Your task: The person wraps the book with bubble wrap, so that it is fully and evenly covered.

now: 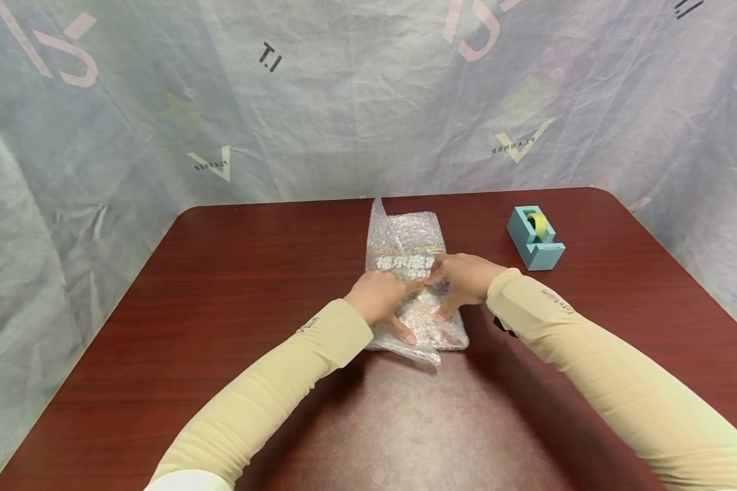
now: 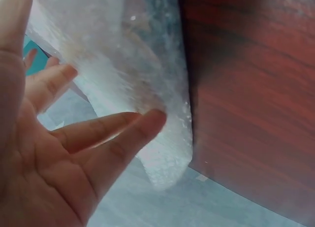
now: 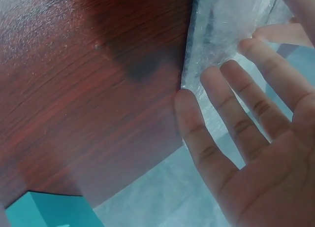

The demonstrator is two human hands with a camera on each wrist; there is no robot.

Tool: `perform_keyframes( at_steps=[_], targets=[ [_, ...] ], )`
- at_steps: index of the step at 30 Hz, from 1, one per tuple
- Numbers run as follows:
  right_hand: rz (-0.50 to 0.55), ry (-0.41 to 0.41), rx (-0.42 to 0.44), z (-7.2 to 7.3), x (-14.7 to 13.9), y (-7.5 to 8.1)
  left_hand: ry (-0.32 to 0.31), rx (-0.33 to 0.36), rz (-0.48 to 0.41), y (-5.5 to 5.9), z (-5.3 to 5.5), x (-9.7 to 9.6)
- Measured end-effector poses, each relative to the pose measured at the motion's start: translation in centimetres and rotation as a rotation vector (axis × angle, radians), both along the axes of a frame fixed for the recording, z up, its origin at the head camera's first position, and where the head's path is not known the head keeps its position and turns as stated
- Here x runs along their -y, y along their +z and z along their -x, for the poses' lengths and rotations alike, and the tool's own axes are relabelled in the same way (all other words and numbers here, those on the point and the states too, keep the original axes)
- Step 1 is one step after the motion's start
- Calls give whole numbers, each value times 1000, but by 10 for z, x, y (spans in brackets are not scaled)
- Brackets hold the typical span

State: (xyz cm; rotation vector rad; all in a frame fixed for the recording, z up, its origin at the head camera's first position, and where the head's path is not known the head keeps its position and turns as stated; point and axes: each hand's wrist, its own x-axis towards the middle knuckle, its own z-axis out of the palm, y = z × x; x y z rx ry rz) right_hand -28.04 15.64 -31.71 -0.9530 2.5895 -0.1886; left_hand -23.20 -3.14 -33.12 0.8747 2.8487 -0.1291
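Observation:
A folded piece of clear bubble wrap (image 1: 414, 228) lies on the table, with a loose flap standing up at its far left corner. Pale and coloured patches show through its middle, but what lies inside is blurred by the plastic. My left hand (image 1: 377, 298) rests on the left part of the wrap, thumb spread toward the near edge. From the right, my right hand (image 1: 467, 276) touches the wrap, and the two hands' index fingertips meet near its middle. In both wrist views the fingers extend fairly straight, with fingertips against the bubble wrap (image 2: 170, 153).
A teal tape dispenser (image 1: 543, 258) with a yellow tape roll (image 1: 537, 224) stands on the right of the dark red wooden table (image 1: 252, 273). Behind the table's far edge hangs a grey printed sheet (image 1: 319, 102).

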Motion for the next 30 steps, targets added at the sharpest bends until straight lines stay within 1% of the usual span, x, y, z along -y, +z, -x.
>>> perform_keyframes(
  at_steps=[4,8,12,15,17,19,23,27,30],
  targets=[
    [3,-3,-3,2,-1,-2,1,-12,20,1,-2,-2],
    [-8,-15,-2,3,0,-1,18,-2,32,2,-2,-3],
    [-25,0,-14,4,2,0,43,9,65,2,-1,-3],
    [-29,13,-16,5,2,1,35,12,102,2,1,-5],
    [-23,20,-12,6,2,0,19,19,110,3,3,-5],
    [-14,28,-7,8,2,-2,4,23,111,3,3,-4],
    [-1,38,3,9,1,-3,-6,28,106,4,3,-4],
    [2,40,10,10,1,-4,0,34,131,4,5,-5],
    [13,46,28,10,-1,-4,19,64,153,4,4,-6]
  ],
)
